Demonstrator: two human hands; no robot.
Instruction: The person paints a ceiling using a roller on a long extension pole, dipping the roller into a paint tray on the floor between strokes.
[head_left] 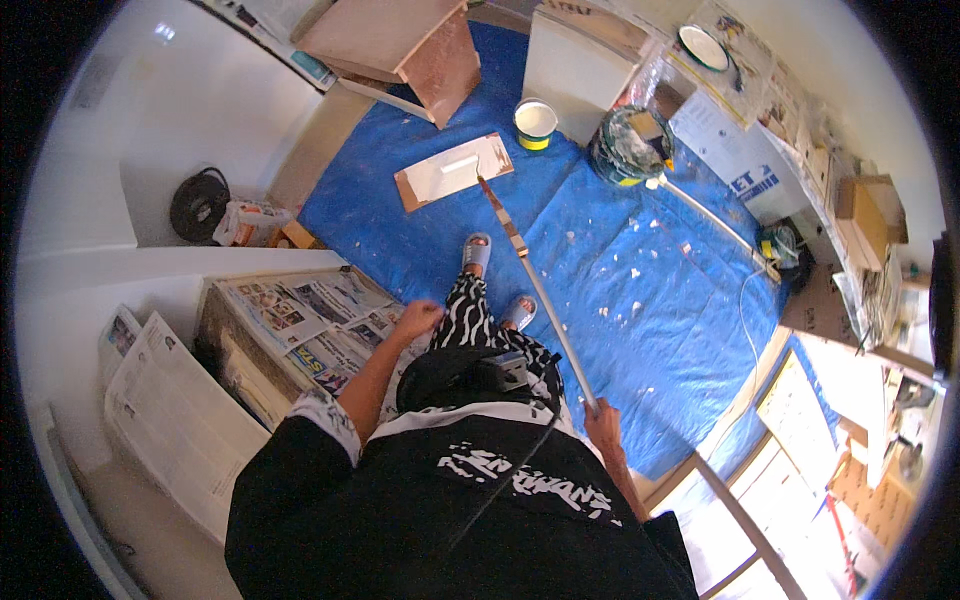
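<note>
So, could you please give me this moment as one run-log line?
right hand: gripping pole | left hand: nothing visible held | roller: at part-coated board | board: on blue sheet | tub: open, beyond board

1. A blue sheet is lying spread out.
2. A brown cabinet is standing at its far edge.
3. Newspapers are lying on the left.
4. A round black thing is resting beside a white bag.
</note>
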